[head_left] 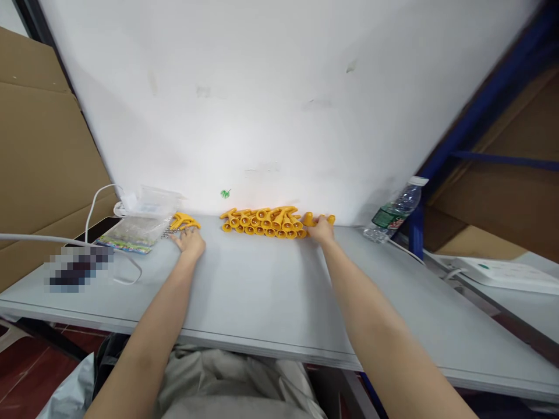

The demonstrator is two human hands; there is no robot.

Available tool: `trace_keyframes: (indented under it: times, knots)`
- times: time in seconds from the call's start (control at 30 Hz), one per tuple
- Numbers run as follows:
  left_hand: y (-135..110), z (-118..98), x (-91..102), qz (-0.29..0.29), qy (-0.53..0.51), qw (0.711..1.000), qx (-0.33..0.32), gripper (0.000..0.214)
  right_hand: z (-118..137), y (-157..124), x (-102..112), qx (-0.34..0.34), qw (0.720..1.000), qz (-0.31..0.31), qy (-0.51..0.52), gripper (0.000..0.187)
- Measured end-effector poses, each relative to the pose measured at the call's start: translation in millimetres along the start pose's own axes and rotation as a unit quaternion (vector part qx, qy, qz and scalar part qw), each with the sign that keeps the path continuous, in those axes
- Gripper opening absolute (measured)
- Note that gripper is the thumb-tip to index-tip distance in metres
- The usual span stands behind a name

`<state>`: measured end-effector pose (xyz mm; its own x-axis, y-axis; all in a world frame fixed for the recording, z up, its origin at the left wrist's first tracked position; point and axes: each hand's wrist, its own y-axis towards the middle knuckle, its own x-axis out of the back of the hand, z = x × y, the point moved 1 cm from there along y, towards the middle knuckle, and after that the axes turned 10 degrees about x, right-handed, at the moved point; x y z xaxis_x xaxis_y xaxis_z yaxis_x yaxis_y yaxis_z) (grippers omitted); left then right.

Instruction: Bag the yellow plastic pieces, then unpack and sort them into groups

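Note:
Several small yellow plastic parts lie in tidy rows at the back of the grey table, against the white wall. My right hand reaches to the right end of the rows, its fingers closed round one yellow part. My left hand rests far left, fingers curled on a separate yellow part with a small metal chain beside it. Both arms stretch straight out across the table.
A clear bag of small coloured items and a clear plastic box lie at the left, with a white cable and a dark tablet. A water bottle lies at the right. Cardboard stands to the left.

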<state>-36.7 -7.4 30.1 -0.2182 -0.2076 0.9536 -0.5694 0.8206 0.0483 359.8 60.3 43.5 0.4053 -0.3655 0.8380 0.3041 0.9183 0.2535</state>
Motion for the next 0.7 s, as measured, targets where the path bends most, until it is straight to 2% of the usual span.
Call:
trace_keyframes:
  times: [0.17,0.27,0.53,0.7]
  knots:
    - [4,4,-2.9,-0.061,-0.033,0.997,0.011,0.056,-19,-32,-11,-0.033,0.998,-0.043,0.04,0.036]
    - [7,7,-3.5,-0.047,-0.042,0.998,0.03,0.054,-20,-44,-14,-0.036,0.997,-0.06,0.015,0.035]
    - [13,15,2.1,-0.066,-0.073,0.993,0.061,0.053,-8,-53,-10,-0.027,0.999,-0.033,-0.01,0.035]
    - [15,17,6.5,-0.076,-0.069,0.994,0.039,0.041,-7,-53,-8,-0.027,0.999,-0.022,-0.007,0.034]
